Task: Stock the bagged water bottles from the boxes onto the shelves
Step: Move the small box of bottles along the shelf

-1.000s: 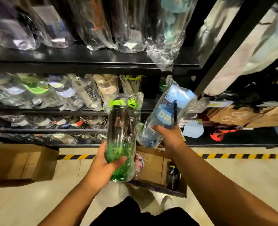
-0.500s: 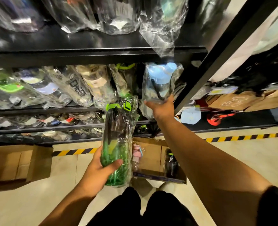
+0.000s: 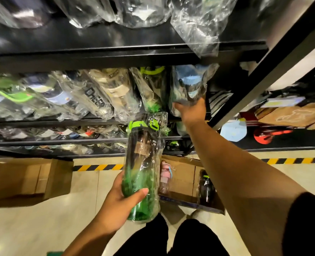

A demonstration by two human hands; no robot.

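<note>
Near me at 6 o'clock, my left hand [image 3: 116, 204] grips the green bagged bottle [image 3: 143, 167] upright, waiting. Farther out at 12 o'clock, my right hand [image 3: 191, 111], fingers wrapped, seats the blue-lidded bagged bottle [image 3: 188, 85] on the middle shelf [image 3: 97, 121]; I judge it best pushed fully back before letting go.

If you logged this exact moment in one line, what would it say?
right hand: setting blue-lidded bagged bottle on middle shelf | left hand: holding green bagged bottle | box: bottles remain

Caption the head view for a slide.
Right hand shelves bagged blue bottle; left hand holds bagged green bottle.
</note>
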